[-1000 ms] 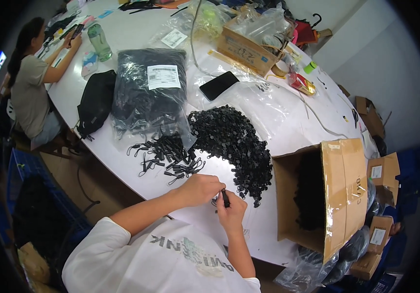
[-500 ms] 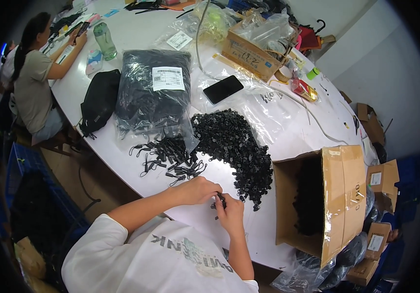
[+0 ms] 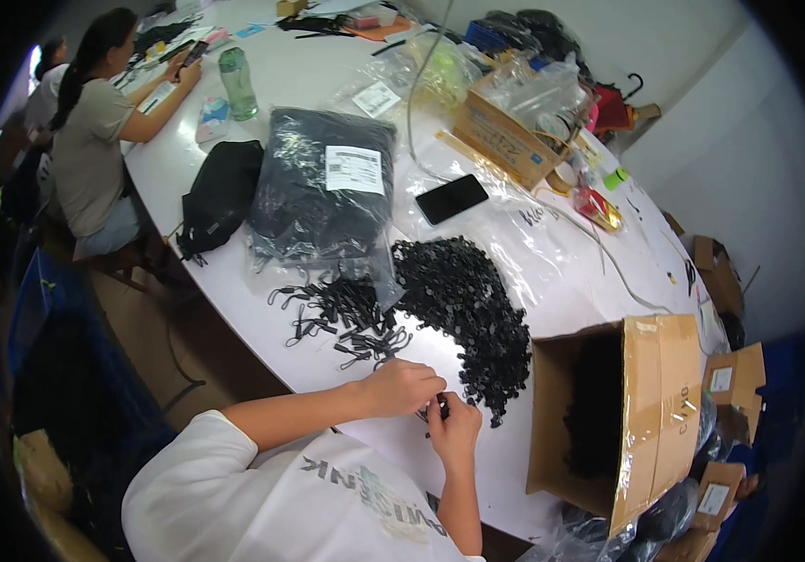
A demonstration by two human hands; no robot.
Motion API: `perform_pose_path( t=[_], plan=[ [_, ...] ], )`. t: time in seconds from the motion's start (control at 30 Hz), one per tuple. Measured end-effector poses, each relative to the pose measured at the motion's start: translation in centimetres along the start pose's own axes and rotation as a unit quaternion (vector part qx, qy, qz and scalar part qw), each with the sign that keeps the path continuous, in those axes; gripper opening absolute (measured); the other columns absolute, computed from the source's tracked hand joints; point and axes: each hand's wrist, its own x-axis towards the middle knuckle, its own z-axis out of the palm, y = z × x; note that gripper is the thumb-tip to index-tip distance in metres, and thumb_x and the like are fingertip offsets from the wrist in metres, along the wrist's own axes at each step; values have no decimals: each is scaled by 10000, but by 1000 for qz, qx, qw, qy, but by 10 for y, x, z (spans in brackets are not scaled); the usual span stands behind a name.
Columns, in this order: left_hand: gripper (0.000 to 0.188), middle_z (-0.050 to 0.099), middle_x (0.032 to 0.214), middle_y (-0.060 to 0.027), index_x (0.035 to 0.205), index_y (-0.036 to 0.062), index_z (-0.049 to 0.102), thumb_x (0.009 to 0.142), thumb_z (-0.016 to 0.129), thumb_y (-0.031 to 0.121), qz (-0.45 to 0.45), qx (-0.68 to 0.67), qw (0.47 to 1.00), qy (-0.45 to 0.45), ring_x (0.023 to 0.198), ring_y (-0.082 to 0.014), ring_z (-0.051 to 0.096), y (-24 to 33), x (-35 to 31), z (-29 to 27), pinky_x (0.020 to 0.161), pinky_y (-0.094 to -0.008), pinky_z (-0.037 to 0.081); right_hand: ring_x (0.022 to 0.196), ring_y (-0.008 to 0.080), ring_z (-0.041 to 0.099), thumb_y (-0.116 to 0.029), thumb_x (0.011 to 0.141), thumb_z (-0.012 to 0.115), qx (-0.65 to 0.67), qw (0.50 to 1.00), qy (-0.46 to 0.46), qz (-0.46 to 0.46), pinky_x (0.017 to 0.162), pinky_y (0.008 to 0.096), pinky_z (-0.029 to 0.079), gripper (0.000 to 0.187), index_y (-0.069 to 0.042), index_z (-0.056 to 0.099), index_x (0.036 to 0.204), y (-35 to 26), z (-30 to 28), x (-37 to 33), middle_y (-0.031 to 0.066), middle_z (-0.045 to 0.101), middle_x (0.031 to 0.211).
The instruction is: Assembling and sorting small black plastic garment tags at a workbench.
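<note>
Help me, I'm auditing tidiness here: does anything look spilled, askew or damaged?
No clear damage shows. The oddest thing is the large cardboard carton, which appears tipped on its side, its open mouth facing the heap of small black pieces lying loose on the table. That could pass for a spill, though it may be deliberate.
</note>
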Motion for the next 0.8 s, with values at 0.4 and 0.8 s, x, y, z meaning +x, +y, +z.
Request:
perform_pose_path(
  t=[0.4,0.8],
  plan=[
    [72,543,784,-61,839,14,628,816,672,65,-90,-349,933,15,674,-139,524,11,9,-8,609,-266,429,446,212,533,-97,734,683,78,996,51,-14,462,330,401,167,14,568,684,-19,-10,5,126,551,543],
    [109,556,742,-100,851,49,578,843,632,144,74,-160,984,-21,672,-291,560,-1,26,-14,589,-385,442,450,84,494,-54,796,634,212,976,42,34,450,251,382,138,38,612,695,-8,-12,-13,56,567,536]
  ],
)
